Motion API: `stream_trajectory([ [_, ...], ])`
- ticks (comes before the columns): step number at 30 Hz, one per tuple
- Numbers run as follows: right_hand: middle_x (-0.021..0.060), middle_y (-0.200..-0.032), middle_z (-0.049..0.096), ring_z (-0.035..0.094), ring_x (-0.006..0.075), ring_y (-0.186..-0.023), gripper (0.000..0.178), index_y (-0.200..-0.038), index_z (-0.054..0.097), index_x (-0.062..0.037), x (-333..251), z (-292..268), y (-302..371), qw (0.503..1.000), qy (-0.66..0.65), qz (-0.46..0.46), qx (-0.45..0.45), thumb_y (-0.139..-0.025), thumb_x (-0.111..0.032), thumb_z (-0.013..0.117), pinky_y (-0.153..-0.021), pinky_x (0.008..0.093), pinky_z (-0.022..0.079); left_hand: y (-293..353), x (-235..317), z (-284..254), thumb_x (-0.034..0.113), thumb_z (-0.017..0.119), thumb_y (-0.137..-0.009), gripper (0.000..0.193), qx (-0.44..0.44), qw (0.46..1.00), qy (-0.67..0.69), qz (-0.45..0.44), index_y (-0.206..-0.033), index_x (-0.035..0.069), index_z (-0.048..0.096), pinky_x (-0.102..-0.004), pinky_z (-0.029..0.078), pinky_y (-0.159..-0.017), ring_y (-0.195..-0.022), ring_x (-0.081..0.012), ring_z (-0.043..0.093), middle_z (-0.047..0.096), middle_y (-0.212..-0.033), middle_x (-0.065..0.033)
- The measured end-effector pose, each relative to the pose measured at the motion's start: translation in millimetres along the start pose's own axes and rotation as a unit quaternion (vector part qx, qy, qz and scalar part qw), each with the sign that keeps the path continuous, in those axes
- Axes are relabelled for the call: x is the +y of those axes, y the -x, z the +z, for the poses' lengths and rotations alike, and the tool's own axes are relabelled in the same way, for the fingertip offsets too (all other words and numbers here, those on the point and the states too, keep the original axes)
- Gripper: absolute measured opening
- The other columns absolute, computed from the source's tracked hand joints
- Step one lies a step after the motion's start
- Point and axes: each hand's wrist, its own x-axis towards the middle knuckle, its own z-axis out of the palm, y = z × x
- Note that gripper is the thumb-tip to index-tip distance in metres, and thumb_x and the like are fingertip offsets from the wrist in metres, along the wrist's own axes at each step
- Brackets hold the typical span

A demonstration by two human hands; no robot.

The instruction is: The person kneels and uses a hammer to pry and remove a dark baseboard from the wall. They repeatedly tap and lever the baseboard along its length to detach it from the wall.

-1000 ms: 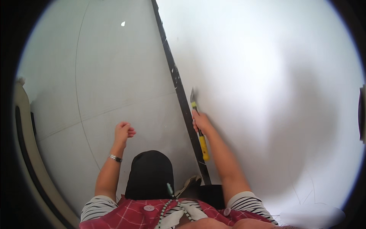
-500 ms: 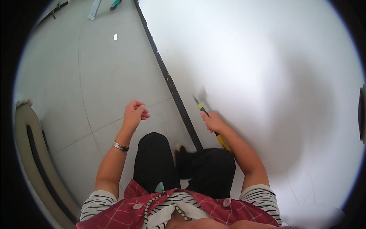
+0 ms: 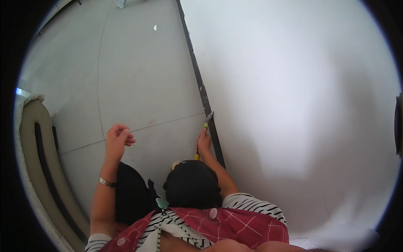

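My right hand is closed round the black-and-yellow handle of a scraper. The scraper's metal blade lies against the black skirting at the foot of the white wall. White specks and smears mark the skirting just beyond the blade. Over the floor tiles to the left hovers my left hand, loosely curled, fingers a little apart and nothing visible in it. A metal watch band circles that wrist.
Large pale tiles cover the floor on the left, with a small white piece farther off. A beige padded piece of furniture with a dark slot stands at the left. My knees in black trousers are close below the right hand.
The scraper has gone from in front of the white wall down to the skirting, held in my right hand. My left hand has shifted left and lower. The whole view has turned.
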Motion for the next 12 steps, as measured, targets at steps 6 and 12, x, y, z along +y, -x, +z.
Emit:
stream_trajectory([
  [6,0.0009,-0.047,0.038,0.037,0.0135,-0.032,0.053,-0.075,0.047,-0.0042,-18,65,-43,0.998,0.048,-0.012,0.048,-0.094,-0.054,0.041,-0.031,0.0293,0.029,-9,-22,-56,0.016,0.052,-0.091,0.012,0.065,0.997,0.018,-0.024,-0.093,0.005,0.055,-0.0249,0.049,-0.056,-0.062,-0.0143,0.062,0.061,-0.074,-0.0057],
  [12,0.0011,-0.045,0.038,0.037,0.0152,-0.031,0.052,-0.077,0.050,-0.0039,-16,81,-81,0.995,0.089,-0.032,0.001,-0.094,-0.052,0.040,-0.031,0.0291,0.029,-19,-28,-71,0.016,0.052,-0.092,0.012,0.020,0.999,-0.024,-0.014,-0.094,0.005,0.055,-0.0242,0.049,-0.056,-0.061,-0.0144,0.062,0.062,-0.075,-0.0057],
])
